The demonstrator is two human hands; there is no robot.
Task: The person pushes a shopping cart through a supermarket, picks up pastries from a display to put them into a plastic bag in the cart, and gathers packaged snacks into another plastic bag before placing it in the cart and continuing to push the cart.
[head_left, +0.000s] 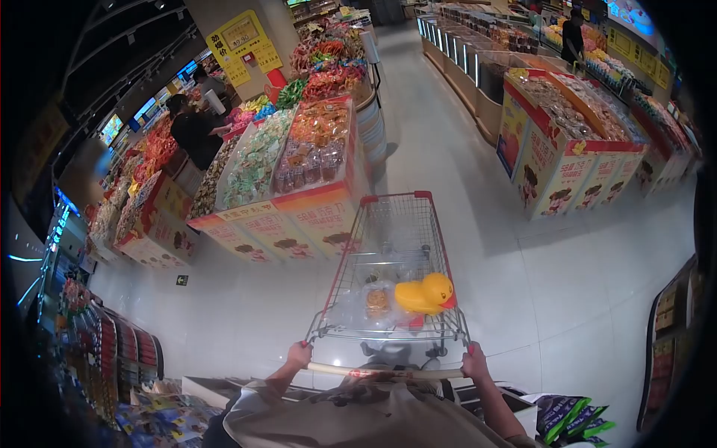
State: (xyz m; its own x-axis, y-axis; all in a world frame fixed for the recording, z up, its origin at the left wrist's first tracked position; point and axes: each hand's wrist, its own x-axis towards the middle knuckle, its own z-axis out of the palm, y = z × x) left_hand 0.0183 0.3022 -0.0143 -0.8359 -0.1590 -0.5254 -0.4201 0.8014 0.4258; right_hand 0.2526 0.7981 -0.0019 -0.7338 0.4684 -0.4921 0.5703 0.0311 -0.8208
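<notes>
A wire shopping cart (396,257) with red edging stands directly before me. My left hand (299,355) is wrapped round the left end of its pale handle (336,369), and my right hand (474,360) grips the right end. Inside the cart, near the handle, a yellow toy duck (424,293) with a red beak lies toward the right. Left of the duck is a clear plastic bag (358,306) with a round, brownish item (378,302) showing through it.
Bins of wrapped sweets (280,216) stand ahead on the left, other bins (575,172) on the right. An aisle (418,112) runs between them. People stand by the left bins (196,131) and at the far right (573,37). Purple-green packets (571,420) lie lower right.
</notes>
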